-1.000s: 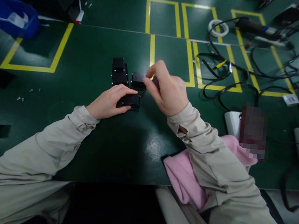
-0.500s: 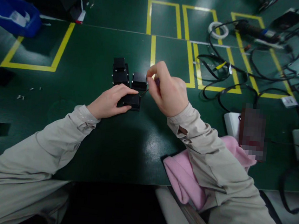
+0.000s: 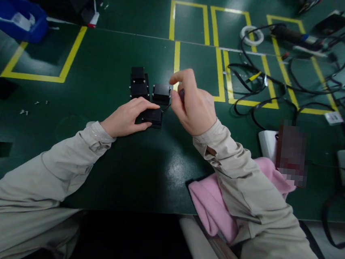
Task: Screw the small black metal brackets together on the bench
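Observation:
My left hand [image 3: 127, 117] grips a small black block [image 3: 153, 115] on the green table, with thumb and index finger along its two sides. My right hand [image 3: 195, 103] is closed around a screwdriver [image 3: 181, 93]; the dark handle shows between the fingers. Its thin shaft slants down to the right end of the held block, where small bright screw heads show. Just beyond lies a second black block [image 3: 161, 92] with screws at its corners. More black blocks [image 3: 139, 84] sit together to the left of that one.
Loose screws [image 3: 24, 112] lie at the left. A blue bin [image 3: 16, 19] stands at the far left. On the right are tangled black cables [image 3: 256, 78], a white tape roll [image 3: 251, 35] and a pink cloth [image 3: 214, 202] under my right forearm. Yellow tape marks the table.
My right index finger has lifted slightly off the screwdriver handle and more of the handle shows. My left hand and the block stay where they were.

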{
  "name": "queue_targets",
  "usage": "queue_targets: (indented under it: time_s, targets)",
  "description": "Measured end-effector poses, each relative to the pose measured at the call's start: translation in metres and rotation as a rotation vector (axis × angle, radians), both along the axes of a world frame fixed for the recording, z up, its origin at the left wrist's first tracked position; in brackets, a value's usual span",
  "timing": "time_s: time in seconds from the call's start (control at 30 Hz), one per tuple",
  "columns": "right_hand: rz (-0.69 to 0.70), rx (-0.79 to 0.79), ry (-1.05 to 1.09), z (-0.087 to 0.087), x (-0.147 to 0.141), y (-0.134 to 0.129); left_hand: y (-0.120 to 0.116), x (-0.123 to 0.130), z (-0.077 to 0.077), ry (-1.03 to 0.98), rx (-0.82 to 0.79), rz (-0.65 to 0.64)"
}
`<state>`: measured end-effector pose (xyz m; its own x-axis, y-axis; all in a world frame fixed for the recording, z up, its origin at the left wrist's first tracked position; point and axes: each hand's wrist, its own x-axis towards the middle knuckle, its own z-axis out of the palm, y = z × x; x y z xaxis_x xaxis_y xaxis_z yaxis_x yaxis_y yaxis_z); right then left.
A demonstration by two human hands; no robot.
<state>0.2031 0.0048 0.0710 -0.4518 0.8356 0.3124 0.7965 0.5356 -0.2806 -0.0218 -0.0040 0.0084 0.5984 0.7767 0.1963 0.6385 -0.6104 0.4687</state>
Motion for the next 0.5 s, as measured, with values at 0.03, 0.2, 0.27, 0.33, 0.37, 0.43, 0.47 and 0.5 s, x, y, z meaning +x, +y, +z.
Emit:
queue_targets:
  time_s: [0.03, 0.2, 0.27, 0.33, 0.37, 0.43, 0.47, 0.5]
  targets:
    - [0.010, 0.005, 0.003, -0.0004, 0.0004, -0.0001, 0.0001, -0.0001, 0.0000, 0.001, 0.001, -0.002]
    - [-0.005, 0.030, -0.007, -0.0015, 0.0008, -0.0010, 0.0002, -0.0004, 0.0002, 0.008, 0.003, -0.002]
    - [-0.015, 0.046, 0.010, -0.0019, 0.0006, -0.0010, 0.0000, -0.0002, 0.0004, 0.008, 0.001, -0.003]
    - [0.001, 0.051, 0.025, -0.0023, 0.0010, -0.0008, -0.0002, 0.0000, 0.0002, 0.005, 0.002, 0.000]
    - [0.013, 0.052, 0.025, -0.0024, 0.0014, -0.0006, -0.0001, 0.0001, 0.0000, 0.004, 0.003, 0.001]
    - [0.029, 0.053, 0.014, -0.0026, 0.0021, -0.0001, -0.0001, 0.0002, -0.0003, 0.000, 0.007, 0.003]
    - [0.028, 0.054, 0.007, -0.0026, 0.0022, 0.0001, -0.0001, 0.0001, -0.0003, 0.000, 0.009, 0.003]
    - [0.021, 0.056, 0.002, -0.0024, 0.0021, 0.0003, -0.0001, 0.0001, -0.0002, 0.002, 0.010, 0.002]
